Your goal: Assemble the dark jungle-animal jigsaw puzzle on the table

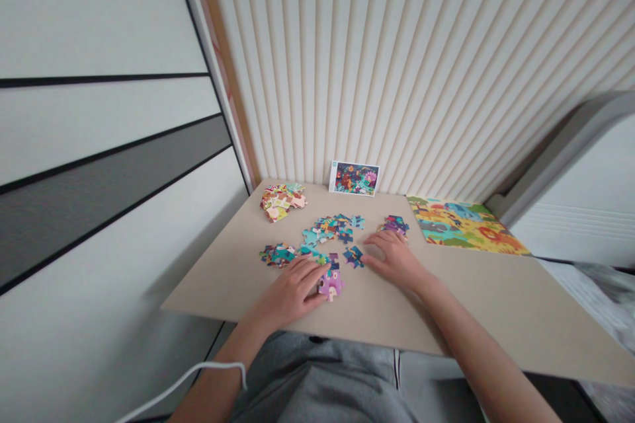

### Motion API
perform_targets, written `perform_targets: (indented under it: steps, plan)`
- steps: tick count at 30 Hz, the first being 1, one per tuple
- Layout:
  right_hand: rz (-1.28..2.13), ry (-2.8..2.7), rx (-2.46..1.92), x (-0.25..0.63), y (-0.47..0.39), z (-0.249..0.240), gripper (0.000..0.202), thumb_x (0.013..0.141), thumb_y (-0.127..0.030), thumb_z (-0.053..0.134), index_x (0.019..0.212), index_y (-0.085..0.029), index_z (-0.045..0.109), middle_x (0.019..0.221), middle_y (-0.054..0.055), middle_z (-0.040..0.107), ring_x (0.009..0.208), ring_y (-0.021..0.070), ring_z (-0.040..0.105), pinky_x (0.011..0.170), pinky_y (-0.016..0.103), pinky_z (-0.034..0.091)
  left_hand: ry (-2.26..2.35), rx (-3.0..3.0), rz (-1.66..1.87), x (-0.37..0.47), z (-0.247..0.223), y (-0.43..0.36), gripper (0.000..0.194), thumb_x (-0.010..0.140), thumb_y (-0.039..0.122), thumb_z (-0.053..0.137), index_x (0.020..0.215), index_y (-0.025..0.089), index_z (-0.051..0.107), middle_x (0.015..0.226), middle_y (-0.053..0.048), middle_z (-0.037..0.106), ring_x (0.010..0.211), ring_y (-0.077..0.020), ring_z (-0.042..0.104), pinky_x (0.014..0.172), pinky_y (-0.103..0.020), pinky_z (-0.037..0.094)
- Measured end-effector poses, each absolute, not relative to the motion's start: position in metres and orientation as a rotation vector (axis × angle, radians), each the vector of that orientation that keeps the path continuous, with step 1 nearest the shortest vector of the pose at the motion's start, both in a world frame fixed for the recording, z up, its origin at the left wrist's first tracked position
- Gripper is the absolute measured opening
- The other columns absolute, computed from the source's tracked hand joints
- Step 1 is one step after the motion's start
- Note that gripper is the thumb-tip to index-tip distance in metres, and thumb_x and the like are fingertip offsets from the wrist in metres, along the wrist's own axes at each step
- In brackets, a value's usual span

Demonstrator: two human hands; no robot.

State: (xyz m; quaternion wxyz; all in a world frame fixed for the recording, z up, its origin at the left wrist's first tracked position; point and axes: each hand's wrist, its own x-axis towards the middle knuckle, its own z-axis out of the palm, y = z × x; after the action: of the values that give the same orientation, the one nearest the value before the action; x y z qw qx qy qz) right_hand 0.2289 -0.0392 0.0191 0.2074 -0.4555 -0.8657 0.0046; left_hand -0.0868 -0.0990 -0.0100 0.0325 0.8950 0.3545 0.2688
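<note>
Gray clothing point(317, 380) is showing nearest. The left hand point(296, 287), loosely spread, is touching pink puzzle pieces point(332, 284) on the table point(381, 317); the right hand point(395, 256), also spread, is resting beside dark-blue pieces point(354, 256), near a purple pile point(396, 223). Behind, a card point(354, 178) is standing.

On the counter point(506, 301), the picture card point(354, 180) stands behind the central puzzle heap point(326, 230); a corner heap point(280, 201) lies behind-left of it, a side heap point(395, 225) right, a picture sheet point(466, 225) farther right, nearer pieces point(331, 285) in front.
</note>
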Motion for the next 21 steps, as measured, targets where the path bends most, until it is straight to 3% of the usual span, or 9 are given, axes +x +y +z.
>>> perform_targets:
  steps: [4,9,15,21]
  plan:
    - [0.226,-2.531,-1.097,0.214,-0.046,0.016,0.053,0.091,-0.053,0.066,0.137,-0.027,0.059,0.132,0.01,0.066,0.123,0.0283,0.057,0.107,0.047,0.037,1.117,2.728,0.836,-0.088,-0.012,-0.1,0.054,0.093,0.032,0.066,0.144,0.024,0.049,0.131,-0.011,0.062,0.123,-0.0271,0.058,0.107,-0.047,0.049]
    - [0.293,-2.522,-1.07,0.215,-0.047,0.015,0.051,0.091,-0.047,0.068,0.138,-0.028,0.058,0.132,0.01,0.064,0.121,0.027,0.058,0.107,0.045,0.039,1.09,2.724,0.821,-0.087,-0.012,-0.099,0.052,0.093,0.031,0.066,0.142,0.023,0.05,0.131,-0.01,0.063,0.123,-0.0259,0.058,0.107,-0.045,0.05]
    - [-0.11,-2.326,-1.295,0.231,-0.039,0.027,0.046,0.092,-0.051,0.062,0.13,-0.026,0.064,0.122,0.012,0.066,0.117,0.0306,0.057,0.105,0.048,0.037,1.034,2.725,0.875,-0.088,-0.013,-0.101,0.052,0.095,0.03,0.064,0.144,0.024,0.048,0.132,-0.011,0.064,0.124,-0.0252,0.06,0.107,-0.044,0.052]
    - [-0.392,-2.068,-1.561,0.253,-0.03,0.014,0.048,0.095,-0.055,0.056,0.133,-0.026,0.06,0.125,0.015,0.065,0.117,0.0356,0.055,0.108,0.059,0.029,1.073,2.76,0.963,-0.096,-0.014,-0.103,0.054,0.098,0.03,0.06,0.148,0.023,0.042,0.134,-0.011,0.062,0.127,-0.0245,0.058,0.11,-0.042,0.05]
